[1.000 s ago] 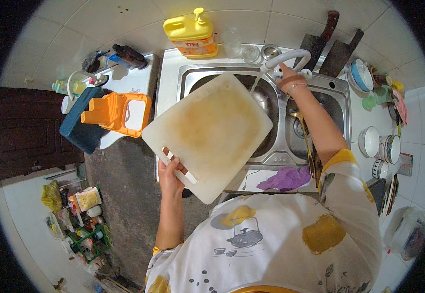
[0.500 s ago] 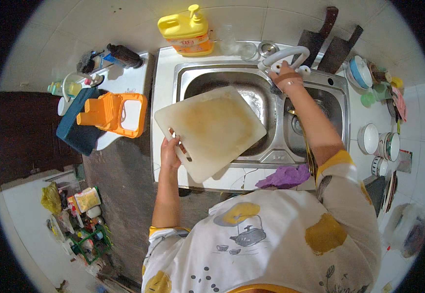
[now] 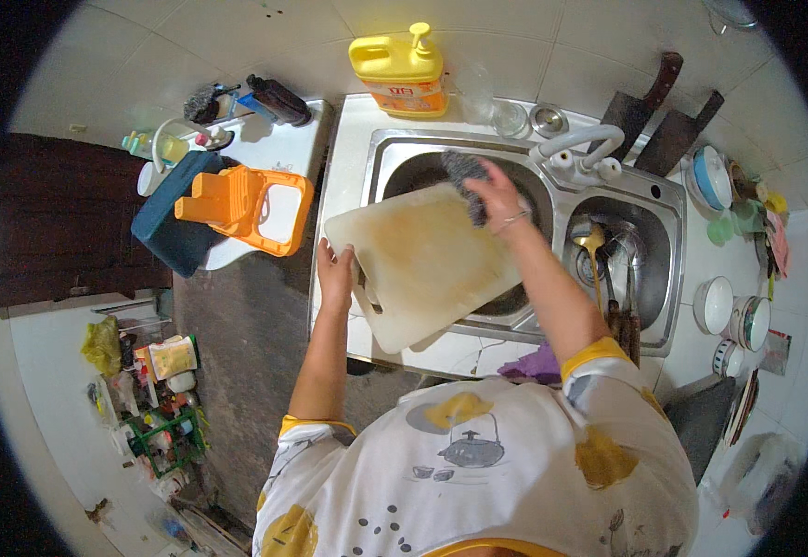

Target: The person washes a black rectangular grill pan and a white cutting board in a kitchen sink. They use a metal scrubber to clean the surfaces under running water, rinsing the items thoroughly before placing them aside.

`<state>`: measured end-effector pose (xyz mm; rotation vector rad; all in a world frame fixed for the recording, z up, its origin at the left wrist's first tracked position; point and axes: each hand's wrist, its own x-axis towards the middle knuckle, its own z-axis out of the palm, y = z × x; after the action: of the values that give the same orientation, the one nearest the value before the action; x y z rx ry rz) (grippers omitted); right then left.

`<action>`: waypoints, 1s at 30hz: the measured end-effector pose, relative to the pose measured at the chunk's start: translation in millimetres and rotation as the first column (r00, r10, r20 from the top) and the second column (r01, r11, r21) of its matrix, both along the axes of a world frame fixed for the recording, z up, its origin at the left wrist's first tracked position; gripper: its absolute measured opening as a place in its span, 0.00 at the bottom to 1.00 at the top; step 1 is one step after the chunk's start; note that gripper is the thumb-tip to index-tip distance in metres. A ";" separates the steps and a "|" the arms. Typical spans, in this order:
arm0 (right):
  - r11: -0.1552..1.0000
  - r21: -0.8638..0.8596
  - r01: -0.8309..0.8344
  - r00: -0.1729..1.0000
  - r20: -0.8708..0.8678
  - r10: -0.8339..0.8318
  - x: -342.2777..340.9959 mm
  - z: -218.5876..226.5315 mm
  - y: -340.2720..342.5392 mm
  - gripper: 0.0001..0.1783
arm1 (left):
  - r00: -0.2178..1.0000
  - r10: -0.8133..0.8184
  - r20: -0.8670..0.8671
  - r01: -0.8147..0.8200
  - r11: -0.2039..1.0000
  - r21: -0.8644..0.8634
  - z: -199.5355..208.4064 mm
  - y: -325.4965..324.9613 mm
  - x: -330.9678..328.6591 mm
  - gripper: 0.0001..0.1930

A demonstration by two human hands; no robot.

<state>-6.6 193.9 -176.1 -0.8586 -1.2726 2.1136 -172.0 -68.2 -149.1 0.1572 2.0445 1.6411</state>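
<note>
My left hand (image 3: 336,276) is clamped on the left edge of the cutting board (image 3: 422,263), close to its handle slot, fingers curled over the rim. My right hand (image 3: 495,194) is closed on a dark scouring pad (image 3: 464,178) and presses it against the board's far right corner. The board (pale plastic, stained brownish across the middle) lies tilted over the left basin of the steel sink (image 3: 394,148), its near corner jutting past the sink's front rim. Just right of my right hand stands the white tap (image 3: 578,148); the right basin holds a yellow spoon (image 3: 591,243) and other utensils. A yellow detergent bottle (image 3: 403,67) stands at the far wall, an orange stool (image 3: 246,206) well to the left
</note>
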 end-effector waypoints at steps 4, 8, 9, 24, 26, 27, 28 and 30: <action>0.545 0.807 -0.228 0.941 0.327 -0.091 -52.9 -41.4 -55.0 0.26 | 0.974 -0.112 -0.195 0.093 0.990 -0.105 -5.4 2.6 -6.9 0.36; 0.796 0.427 -0.428 0.599 0.794 -0.104 -55.9 -115.5 -15.8 0.22 | 0.960 -0.152 -0.237 0.120 0.982 -0.145 -11.0 6.9 -8.4 0.36; 0.910 0.288 -0.299 0.554 0.829 -0.080 -42.7 -102.6 -1.2 0.22 | 0.918 -0.207 -0.338 0.124 0.960 -0.250 -4.8 2.8 -9.3 0.36; 0.965 -0.258 0.044 0.932 -0.337 -0.133 -55.5 82.0 48.2 0.17 | 0.088 -0.465 -0.881 0.393 0.829 -0.398 144.4 227.8 -70.6 0.28; 0.936 -0.351 -0.028 0.900 -0.416 -0.129 -71.1 92.8 55.9 0.15 | -0.050 -0.524 -0.850 0.339 0.792 -0.508 156.3 254.9 -86.2 0.30; 0.925 -0.372 -0.082 0.875 -0.470 -0.111 -78.9 91.7 58.4 0.13 | -0.115 -0.574 -0.811 0.303 0.757 -0.579 161.0 263.8 -91.3 0.30; 0.906 -0.413 -0.096 0.881 -0.458 -0.115 -83.5 94.2 59.1 0.13 | -0.176 -0.622 -0.763 0.260 0.719 -0.645 165.1 270.6 -96.2 0.30; 0.873 -0.470 -0.133 0.872 -0.475 -0.122 -91.7 92.4 62.8 0.14 | -0.287 -0.688 -0.666 0.182 0.644 -0.743 168.6 279.9 -102.7 0.30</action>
<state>-98.3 256.7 -83.8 -0.4368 -0.4736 2.4898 -274.7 211.6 19.5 2.4318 2.4093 0.2455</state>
